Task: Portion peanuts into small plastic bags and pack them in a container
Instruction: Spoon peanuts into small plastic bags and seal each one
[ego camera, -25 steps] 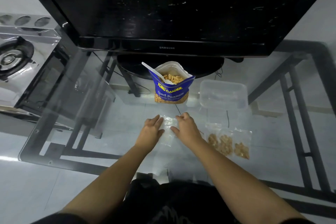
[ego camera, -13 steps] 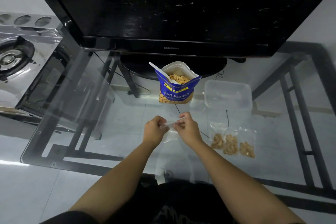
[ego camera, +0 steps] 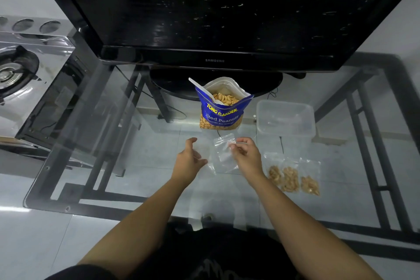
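The left hand (ego camera: 189,161) has let go of the empty bag (ego camera: 223,151) and drawn off to its left, fingers now loosely curled and apart, touching nothing. The right hand (ego camera: 246,155) alone pinches the bag's top edge between thumb and fingertips, holding it above the glass table (ego camera: 145,161). The peanut pouch (ego camera: 223,107) with its spoon (ego camera: 203,91) stands just behind; the container (ego camera: 285,118) sits to the right, three filled bags (ego camera: 293,176) nearer the person.

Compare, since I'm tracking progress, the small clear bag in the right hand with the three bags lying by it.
The small clear zip bag is empty and pinched up by the right hand; the three small clear bags hold peanuts and lie flat on the glass table. All look alike.
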Demonstrator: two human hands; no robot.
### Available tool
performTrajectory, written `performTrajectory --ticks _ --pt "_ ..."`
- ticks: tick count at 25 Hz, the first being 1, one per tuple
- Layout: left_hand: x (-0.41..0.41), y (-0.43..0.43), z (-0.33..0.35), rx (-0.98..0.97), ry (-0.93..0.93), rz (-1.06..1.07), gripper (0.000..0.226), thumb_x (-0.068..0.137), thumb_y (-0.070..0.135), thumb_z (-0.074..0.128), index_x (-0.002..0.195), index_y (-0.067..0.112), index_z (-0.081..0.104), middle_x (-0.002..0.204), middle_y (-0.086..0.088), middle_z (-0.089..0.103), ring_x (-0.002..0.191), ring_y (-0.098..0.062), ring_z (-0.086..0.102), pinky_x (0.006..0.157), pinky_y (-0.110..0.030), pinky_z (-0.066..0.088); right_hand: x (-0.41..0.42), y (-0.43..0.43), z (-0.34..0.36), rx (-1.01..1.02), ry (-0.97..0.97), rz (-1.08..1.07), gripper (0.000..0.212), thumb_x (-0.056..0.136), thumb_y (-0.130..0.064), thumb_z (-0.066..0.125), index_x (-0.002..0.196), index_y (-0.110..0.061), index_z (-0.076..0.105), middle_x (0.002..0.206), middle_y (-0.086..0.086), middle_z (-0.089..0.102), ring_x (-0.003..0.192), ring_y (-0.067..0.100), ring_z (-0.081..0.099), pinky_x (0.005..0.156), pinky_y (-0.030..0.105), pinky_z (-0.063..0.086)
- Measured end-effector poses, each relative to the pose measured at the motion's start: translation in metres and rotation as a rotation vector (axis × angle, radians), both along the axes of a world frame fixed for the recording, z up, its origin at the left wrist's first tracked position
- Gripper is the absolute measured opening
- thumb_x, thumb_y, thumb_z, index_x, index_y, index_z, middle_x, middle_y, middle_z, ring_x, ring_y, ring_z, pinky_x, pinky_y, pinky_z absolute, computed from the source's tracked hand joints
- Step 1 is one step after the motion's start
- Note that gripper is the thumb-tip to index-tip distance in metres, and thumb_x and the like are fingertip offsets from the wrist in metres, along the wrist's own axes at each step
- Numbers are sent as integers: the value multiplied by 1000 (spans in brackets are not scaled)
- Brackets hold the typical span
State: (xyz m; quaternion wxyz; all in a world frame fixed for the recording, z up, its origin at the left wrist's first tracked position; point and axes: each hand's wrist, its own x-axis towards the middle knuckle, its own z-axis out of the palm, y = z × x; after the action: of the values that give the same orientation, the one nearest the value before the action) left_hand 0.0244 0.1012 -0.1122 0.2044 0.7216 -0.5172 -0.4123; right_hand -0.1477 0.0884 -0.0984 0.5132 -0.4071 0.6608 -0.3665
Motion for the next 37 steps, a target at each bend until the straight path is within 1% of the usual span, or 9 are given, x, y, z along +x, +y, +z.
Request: performTrajectory --ticks 3,6,11,16,19,23,28,33,37 --pt "-1 2 -4 -22 -124 -36 75 78 19 74 138 18 29 128 -10 47 104 -22 56 93 -32 48 -8 -2 11 -62 10 108 15 89 -17 60 84 -30 57 90 -11 69 84 10 63 72 24 47" --pt "3 1 -2 -211 -210 -4 62 80 29 71 133 15 41 135 -9 41 121 -21 43 100 -31 40 -16 -2 24 -109 14 221 17 90 -13 58 88 -30 58 91 -10 70 88 7 65 77 22 49" --pt "2 -25 55 24 510 -32 26 96 28 47 112 15 62 101 -3 68 95 -17 64 81 -20 51 -18 -4 41 -142 -2 371 11 90 -13 58 95 -23 61 87 -9 72 80 1 65 76 18 47" --pt "11 -33 66 171 727 -108 17 92 10 54 100 8 68 92 -8 68 80 -15 63 77 -25 55 -15 -9 50 -160 2 390 12 90 -17 60 95 -27 61 88 -10 72 84 6 66 75 18 45" --pt "13 -34 68 196 733 -116 16 88 4 58 99 7 69 93 -8 68 83 -17 62 81 -31 53 -14 -10 52 -167 12 388 12 89 -17 60 99 -23 63 88 -9 72 85 4 66 77 18 46" --pt "10 -34 75 173 709 -145 13 86 2 61 97 6 66 87 -5 65 76 -12 60 66 -19 53 -13 -13 58 -144 22 407 16 85 -22 66 101 -25 62 93 -6 69 88 8 64 75 19 45" --pt "20 -46 84 18 367 -276 15 87 6 60 102 7 65 88 -5 65 78 -12 60 67 -18 53 -28 -20 68 71 156 556 52 74 -24 78 119 -21 52 84 -3 65 84 14 63 79 29 50" --pt "23 -56 92 -89 159 -351 13 86 7 63 98 7 67 85 -11 67 70 -15 61 67 -18 53 -39 -32 78 122 -204 488 61 81 -4 69 131 -25 41 84 0 71 89 18 65 87 35 51" --pt "23 -60 95 -151 127 -281 9 85 10 65 92 6 69 76 -7 68 60 -6 60 66 -22 53 -33 -33 80 58 -204 420 64 79 -4 70 132 -24 41 91 0 66 86 14 63 75 28 52"
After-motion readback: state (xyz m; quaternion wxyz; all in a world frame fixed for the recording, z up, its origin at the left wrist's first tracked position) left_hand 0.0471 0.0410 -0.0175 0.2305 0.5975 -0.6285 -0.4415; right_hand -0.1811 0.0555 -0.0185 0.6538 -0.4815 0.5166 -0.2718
